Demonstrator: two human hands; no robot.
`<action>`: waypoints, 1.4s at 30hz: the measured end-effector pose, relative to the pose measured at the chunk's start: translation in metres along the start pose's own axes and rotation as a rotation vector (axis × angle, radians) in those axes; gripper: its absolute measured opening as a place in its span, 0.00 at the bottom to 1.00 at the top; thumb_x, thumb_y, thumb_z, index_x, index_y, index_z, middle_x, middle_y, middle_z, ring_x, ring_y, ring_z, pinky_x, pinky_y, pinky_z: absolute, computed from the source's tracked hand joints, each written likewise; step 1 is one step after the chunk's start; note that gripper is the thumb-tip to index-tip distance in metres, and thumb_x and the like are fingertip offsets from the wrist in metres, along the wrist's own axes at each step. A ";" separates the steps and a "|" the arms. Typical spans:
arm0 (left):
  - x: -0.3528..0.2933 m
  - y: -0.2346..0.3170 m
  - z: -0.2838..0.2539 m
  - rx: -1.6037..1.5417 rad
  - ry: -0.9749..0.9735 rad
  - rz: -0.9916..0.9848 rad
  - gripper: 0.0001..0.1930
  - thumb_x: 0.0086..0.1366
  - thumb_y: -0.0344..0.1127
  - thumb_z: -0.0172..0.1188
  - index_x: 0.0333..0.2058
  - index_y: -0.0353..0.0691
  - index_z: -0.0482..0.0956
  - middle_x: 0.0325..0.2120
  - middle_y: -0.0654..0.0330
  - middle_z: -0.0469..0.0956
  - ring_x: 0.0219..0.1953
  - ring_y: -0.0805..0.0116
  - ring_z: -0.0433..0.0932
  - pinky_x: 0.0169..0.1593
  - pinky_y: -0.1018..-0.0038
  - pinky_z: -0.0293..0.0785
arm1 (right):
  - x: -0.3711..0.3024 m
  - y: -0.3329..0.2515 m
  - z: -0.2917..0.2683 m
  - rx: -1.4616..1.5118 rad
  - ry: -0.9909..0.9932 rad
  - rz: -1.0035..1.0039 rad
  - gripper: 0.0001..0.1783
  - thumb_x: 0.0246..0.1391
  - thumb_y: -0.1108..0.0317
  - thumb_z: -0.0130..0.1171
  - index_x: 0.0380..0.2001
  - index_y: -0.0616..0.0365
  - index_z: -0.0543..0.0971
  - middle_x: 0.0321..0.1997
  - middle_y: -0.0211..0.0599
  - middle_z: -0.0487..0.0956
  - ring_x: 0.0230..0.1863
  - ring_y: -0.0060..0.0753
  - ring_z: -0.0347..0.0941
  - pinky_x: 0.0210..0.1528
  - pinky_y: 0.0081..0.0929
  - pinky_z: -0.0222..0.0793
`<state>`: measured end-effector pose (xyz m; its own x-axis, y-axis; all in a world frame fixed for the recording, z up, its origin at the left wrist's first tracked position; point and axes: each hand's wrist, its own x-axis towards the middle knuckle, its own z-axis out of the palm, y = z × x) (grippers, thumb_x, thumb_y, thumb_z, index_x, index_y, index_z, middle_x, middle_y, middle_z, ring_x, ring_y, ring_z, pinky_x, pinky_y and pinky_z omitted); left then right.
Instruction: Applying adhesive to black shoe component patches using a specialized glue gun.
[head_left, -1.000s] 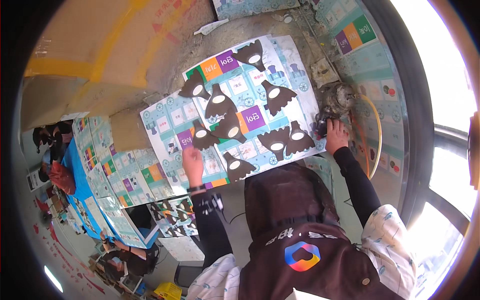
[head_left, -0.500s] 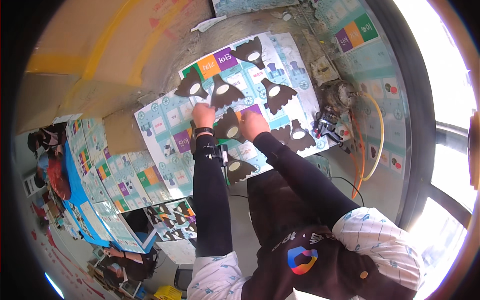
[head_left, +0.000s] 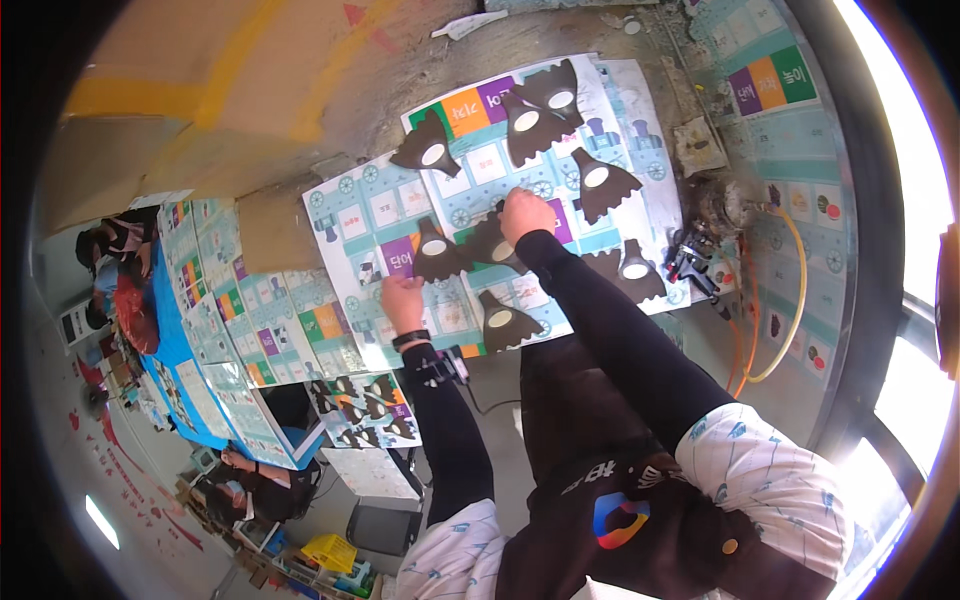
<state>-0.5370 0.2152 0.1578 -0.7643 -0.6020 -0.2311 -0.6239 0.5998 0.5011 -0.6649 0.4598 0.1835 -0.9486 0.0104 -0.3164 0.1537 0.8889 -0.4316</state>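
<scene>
Several dark brown fan-shaped cut-outs with scalloped edges and pale ovals lie across the printed sheets on the table. My right hand (head_left: 526,215) is closed over the middle of the sheets, its fingertips pinching the edge of one dark fan-shaped cut-out (head_left: 490,243), which the hand partly covers. My left hand (head_left: 403,303) is lower on the left, over the sheet, fingers apart and nothing seen in them. Just beyond it lies another fan-shaped cut-out (head_left: 448,265). At the far side, one cut-out (head_left: 545,140) overlaps a second (head_left: 572,82).
A black clamp-like tool (head_left: 690,262) sits by the table's right edge, with yellow and orange hoses (head_left: 797,300) hanging beside it. Brown cardboard (head_left: 200,90) stands at the far left. Other people (head_left: 265,485) are at the left, near a blue-covered table (head_left: 180,375).
My view has shifted. My left hand has come nearer and to the left. A cut-out that lay beside it now sits farther right, overlapping another. My right hand has moved slightly left.
</scene>
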 end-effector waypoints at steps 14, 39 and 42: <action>-0.012 0.045 0.004 -0.497 -0.256 0.015 0.09 0.67 0.27 0.54 0.45 0.31 0.71 0.29 0.58 0.79 0.29 0.73 0.82 0.26 0.81 0.73 | 0.051 0.073 -0.056 0.072 -0.106 -0.082 0.12 0.41 0.61 0.67 0.28 0.56 0.82 0.34 0.43 0.83 0.40 0.47 0.79 0.45 0.39 0.75; -0.198 0.016 0.031 0.271 -0.121 0.159 0.20 0.46 0.30 0.74 0.34 0.33 0.73 0.35 0.49 0.74 0.41 0.46 0.74 0.45 0.60 0.72 | -0.187 0.237 -0.046 0.045 0.183 0.337 0.26 0.42 0.70 0.63 0.47 0.62 0.70 0.48 0.52 0.71 0.53 0.58 0.67 0.55 0.48 0.66; -0.191 0.005 0.026 0.280 -0.171 0.196 0.19 0.47 0.32 0.74 0.34 0.33 0.73 0.35 0.48 0.74 0.40 0.46 0.75 0.45 0.59 0.72 | -0.188 0.230 -0.041 0.045 0.174 0.315 0.26 0.42 0.70 0.63 0.47 0.62 0.70 0.48 0.52 0.71 0.52 0.57 0.67 0.54 0.47 0.67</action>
<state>-0.3983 0.3475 0.1826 -0.8749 -0.3794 -0.3009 -0.4657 0.8296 0.3079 -0.4627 0.6809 0.1782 -0.8851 0.3615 -0.2933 0.4542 0.8085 -0.3741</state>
